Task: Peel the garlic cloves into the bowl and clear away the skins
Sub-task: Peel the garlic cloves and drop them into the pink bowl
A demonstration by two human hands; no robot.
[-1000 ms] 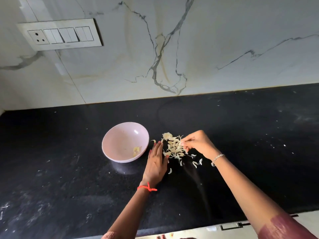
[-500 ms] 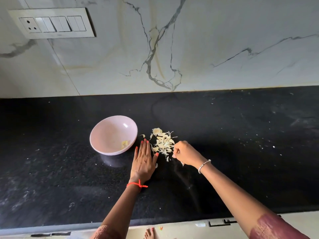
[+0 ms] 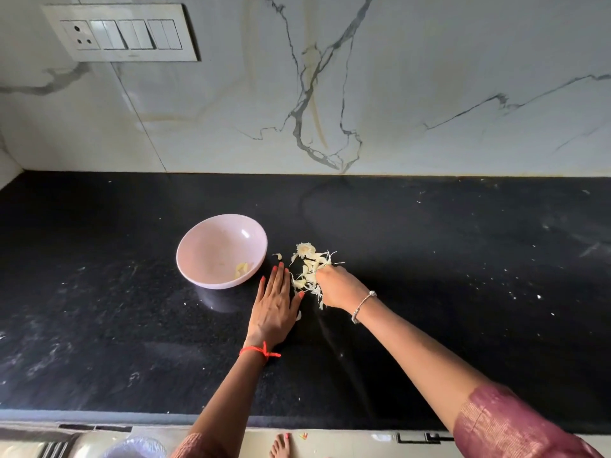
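Note:
A pale pink bowl (image 3: 211,246) stands on the black counter with a few peeled garlic cloves (image 3: 241,269) at its bottom right. Just right of it lies a loose pile of pale garlic skins (image 3: 309,262). My left hand (image 3: 276,305) lies flat on the counter with straight fingers, its edge against the left side of the pile. My right hand (image 3: 337,287) is curled at the pile's right side, fingers among the skins; skins hang from under it. One small skin (image 3: 277,256) lies apart, between bowl and pile.
The black stone counter (image 3: 463,292) runs wide to both sides, dusted with small white flecks. A marble wall with a switch panel (image 3: 122,33) rises behind. The counter's front edge (image 3: 99,416) is close to me, with floor and a foot below.
My right hand has swept the scattered skins leftward into the pile and closed on them. My left hand stayed flat beside the pile. The camera shifted slightly.

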